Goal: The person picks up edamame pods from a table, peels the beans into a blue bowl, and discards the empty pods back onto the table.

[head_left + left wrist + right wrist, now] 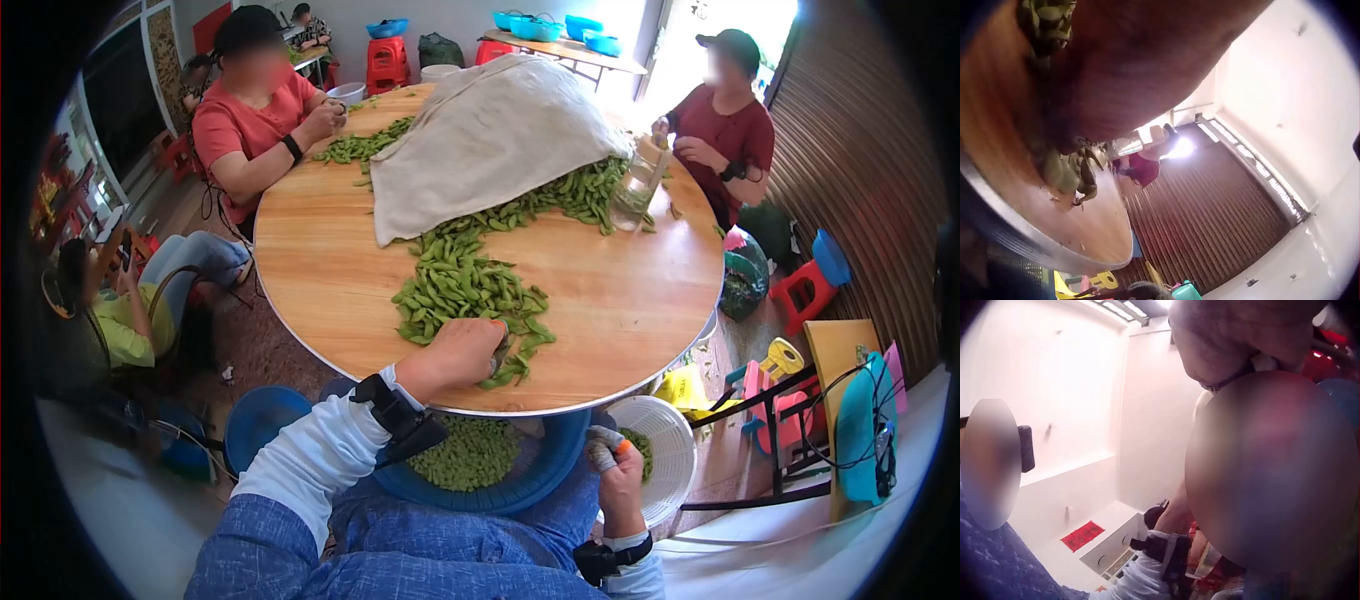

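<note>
My 2 hands are shown. My left hand [455, 352] lies over the near end of 1 loose heap of slender green bean pods [465, 285]; its fingers bend down among the pods, their tips mostly hidden, so I cannot tell how wide they are spread or whether a pod is gripped. My right hand [620, 478] is below the table edge, between 1 round blue plastic basin [555, 470] and 1 round white openwork plastic basket [680, 445]. Its fingers are bent, with 1 orange and 1 greyish covering visible; I cannot tell what, if anything, they hold.

The pods, too many to count, point in mixed directions and share no common axis. The heap's own long axis runs from the far pile toward me, slanting slightly right, its near end close to the rim of 1 round, wood-toned table [630, 310]. Small shelled green beans [465, 455], likewise uncounted, cover the basin's bottom; the basket contains some green pieces [640, 455].

Farther out, 1 off-white cloth [490, 135] drapes the far pile, with 1 clear glass jar [633, 195] just beside its right edge. Across the table are 2 people in red tops, 1 at left [255, 125] and 1 at right [730, 140].
</note>
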{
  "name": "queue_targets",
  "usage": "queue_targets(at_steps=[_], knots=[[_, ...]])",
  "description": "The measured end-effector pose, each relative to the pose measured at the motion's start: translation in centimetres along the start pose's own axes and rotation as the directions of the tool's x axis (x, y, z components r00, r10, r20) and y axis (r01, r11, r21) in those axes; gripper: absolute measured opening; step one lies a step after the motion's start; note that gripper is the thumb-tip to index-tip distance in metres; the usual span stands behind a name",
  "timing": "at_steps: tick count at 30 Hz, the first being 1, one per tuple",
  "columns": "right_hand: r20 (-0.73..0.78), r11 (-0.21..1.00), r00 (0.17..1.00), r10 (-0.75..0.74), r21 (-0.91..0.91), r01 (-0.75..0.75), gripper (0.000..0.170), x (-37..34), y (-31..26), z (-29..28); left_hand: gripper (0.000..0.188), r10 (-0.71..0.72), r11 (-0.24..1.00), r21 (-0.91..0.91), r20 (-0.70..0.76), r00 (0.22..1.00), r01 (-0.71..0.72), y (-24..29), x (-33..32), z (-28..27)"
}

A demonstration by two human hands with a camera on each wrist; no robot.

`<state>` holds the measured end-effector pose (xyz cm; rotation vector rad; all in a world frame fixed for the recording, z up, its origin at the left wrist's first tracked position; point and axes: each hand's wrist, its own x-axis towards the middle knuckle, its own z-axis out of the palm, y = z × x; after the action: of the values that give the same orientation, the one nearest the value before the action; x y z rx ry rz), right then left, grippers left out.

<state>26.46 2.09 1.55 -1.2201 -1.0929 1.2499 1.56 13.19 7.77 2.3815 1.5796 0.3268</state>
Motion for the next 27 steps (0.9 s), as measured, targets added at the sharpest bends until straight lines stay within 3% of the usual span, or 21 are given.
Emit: queue_targets(at_steps=[3, 5, 8, 11, 12, 14, 17, 20, 23, 26, 27], knots=[[0.104, 0.995, 0.991, -0.087, -0.038, 0.092, 0.020, 0.6, -1.2, 2.6, 0.015, -0.024, 1.000, 0.015, 0.007, 1.000, 0.024, 0.0, -0.7, -0.4], [0.203, 0.997, 0.976, -0.073, -0.019, 0.078, 0.020, 1.0, -2.0, 3.8, 0.017, -0.024, 1.000, 0.019, -0.011, 1.000, 0.024, 0.0, -1.3, -0.2], [0.279, 0.997, 0.958, -0.072, 0.014, 0.071, 0.022, 1.4, -2.5, 5.9, 0.021, 0.016, 1.000, -0.010, -0.151, 0.988, -0.018, -1.0, -2.4, 0.3], [0.303, 0.997, 0.951, 0.057, 0.038, -0.072, 0.026, 2.0, -2.8, 7.3, 0.022, -0.163, 0.935, -0.344, -0.188, 0.969, 0.091, -1.2, -3.8, -0.4], [0.331, 0.994, 0.941, 0.069, 0.057, -0.093, 0.027, 2.2, -2.9, 7.9, 0.022, -0.201, 0.808, -0.586, -0.173, 0.964, 0.063, -1.5, -4.2, -0.1], [0.383, 0.986, 0.919, 0.096, 0.092, -0.142, 0.029, 2.6, -3.2, 8.8, 0.023, -0.260, 0.382, -0.924, -0.114, 0.959, -0.006, -1.9, -5.1, 1.0], [0.416, 0.920, 0.898, 0.142, 0.280, -0.275, 0.030, 2.7, -4.0, 10.5, 0.022, -0.186, 0.168, -0.986, -0.020, 0.982, 0.012, -1.2, -7.0, 0.1], [0.538, 0.882, 0.816, 0.212, 0.255, -0.397, 0.024, 3.2, -4.8, 11.4, 0.025, -0.199, -0.017, -0.997, 0.082, 0.977, 0.081, -0.9, -7.8, 1.6], [0.554, 0.887, 0.804, 0.217, 0.233, -0.399, 0.020, 3.7, -3.4, 11.9, 0.025, -0.211, -0.106, -0.993, 0.065, 0.975, 0.043, -0.5, -7.9, 3.0], [0.422, 0.917, 0.890, 0.174, 0.259, -0.303, 0.016, 3.3, -2.9, 12.0, 0.022, -0.330, -0.145, -0.986, 0.127, 0.936, 0.082, 0.5, -8.2, 3.0], [0.399, 0.948, 0.908, 0.125, 0.222, -0.228, 0.017, 3.2, -3.0, 12.0, 0.021, -0.299, -0.144, -0.983, 0.152, 0.942, 0.113, 0.7, -8.5, 2.7]])
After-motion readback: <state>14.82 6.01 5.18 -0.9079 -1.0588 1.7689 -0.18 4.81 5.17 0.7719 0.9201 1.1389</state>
